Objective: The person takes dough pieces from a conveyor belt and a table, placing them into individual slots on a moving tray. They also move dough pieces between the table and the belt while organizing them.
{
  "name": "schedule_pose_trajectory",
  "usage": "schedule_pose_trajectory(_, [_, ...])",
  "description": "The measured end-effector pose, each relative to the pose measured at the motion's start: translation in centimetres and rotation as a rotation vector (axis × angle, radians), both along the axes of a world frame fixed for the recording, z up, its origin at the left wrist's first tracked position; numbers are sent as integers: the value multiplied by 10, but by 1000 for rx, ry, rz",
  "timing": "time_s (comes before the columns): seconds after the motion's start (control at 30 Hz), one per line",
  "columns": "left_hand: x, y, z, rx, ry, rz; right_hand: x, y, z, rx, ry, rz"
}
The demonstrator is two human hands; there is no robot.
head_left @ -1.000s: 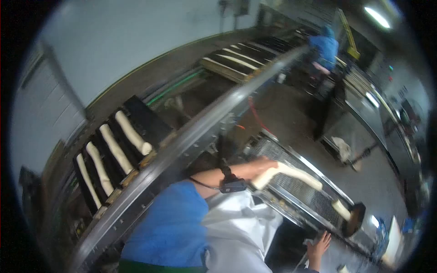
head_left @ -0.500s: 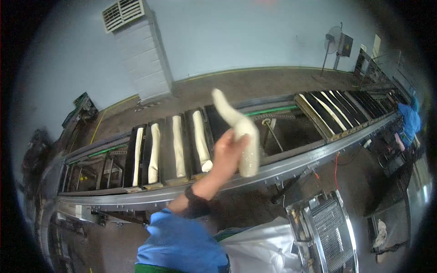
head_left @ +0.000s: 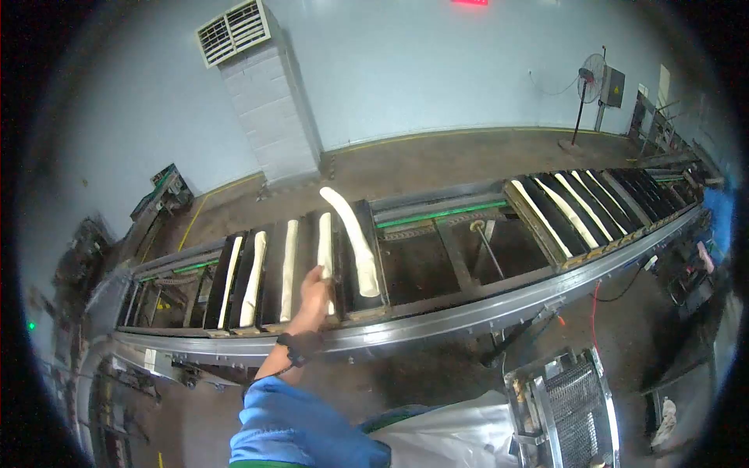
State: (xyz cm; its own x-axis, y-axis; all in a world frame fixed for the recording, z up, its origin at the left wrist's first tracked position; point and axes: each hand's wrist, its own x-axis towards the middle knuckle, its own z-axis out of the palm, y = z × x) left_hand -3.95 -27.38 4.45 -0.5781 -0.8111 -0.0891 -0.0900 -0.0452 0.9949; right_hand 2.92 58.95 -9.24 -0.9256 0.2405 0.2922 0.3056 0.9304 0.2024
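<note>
With the last dough strip [head_left: 357, 246] let go, it's down! Half a second ago that strip was being carried in the air; now, in the head view, it is seen lying in the fifth black tray [head_left: 363, 218] of the near group. All five trays there are now filled, one pale strip to each, though this one isn't quite seated: its near end is held inside the tray, while its far end is curved away to the left, beyond the corner.

And the left hand [head_left: 314, 292] has been shifted across, brought to the near part of the neighbouring strip [head_left: 324, 234]. The fingers are bunched together rather than spread, laid against or just over the dough; whether anything is being pinched cannot be told.

The arm is stretched forward and up from the bottom of the view, the back of the hand turned up, the dark wristband [head_left: 293, 349] held just above the metal rail [head_left: 437, 318]. The blue sleeve [head_left: 292, 425] is kept back on the near side. The right hand isn't shown, so its state cannot be told. Off to the right, more strips are seen laid in the farther trays [head_left: 552, 204].
</note>
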Motion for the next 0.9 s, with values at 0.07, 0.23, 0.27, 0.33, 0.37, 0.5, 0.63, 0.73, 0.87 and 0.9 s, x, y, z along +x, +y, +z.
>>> schedule_pose_trajectory(0.07, [-7,9,6,-483,11,203,-22,-40,52,-92,-96,-64])
schedule_pose_trajectory(0.23, [-67,37,22,-766,22,-8,-75,-69,97,-207,-382,-198])
schedule_pose_trajectory(0.27, [-89,25,0,-835,-108,2,-81,-68,94,-182,-350,-167])
schedule_pose_trajectory(0.33, [-128,-12,-41,-936,-519,-12,-93,-64,90,-131,-286,-109])
schedule_pose_trajectory(0.37, [-135,-41,-59,-967,-860,-105,-100,-63,88,-131,-285,-114])
schedule_pose_trajectory(0.5, [-112,-32,-48,-294,-219,3,-140,-96,144,-183,-497,-103])
schedule_pose_trajectory(0.63, [-68,31,-11,-537,-456,-58,-169,-76,112,-220,-388,7])
schedule_pose_trajectory(0.73, [-64,92,33,-776,-634,41,-194,-57,91,-241,-325,40])
schedule_pose_trajectory(0.87, [-114,148,60,-1200,-331,85,-247,38,-13,-924,229,244])
schedule_pose_trajectory(0.9, [-135,168,65,-1195,-209,7,-264,80,-62,-1254,476,386])
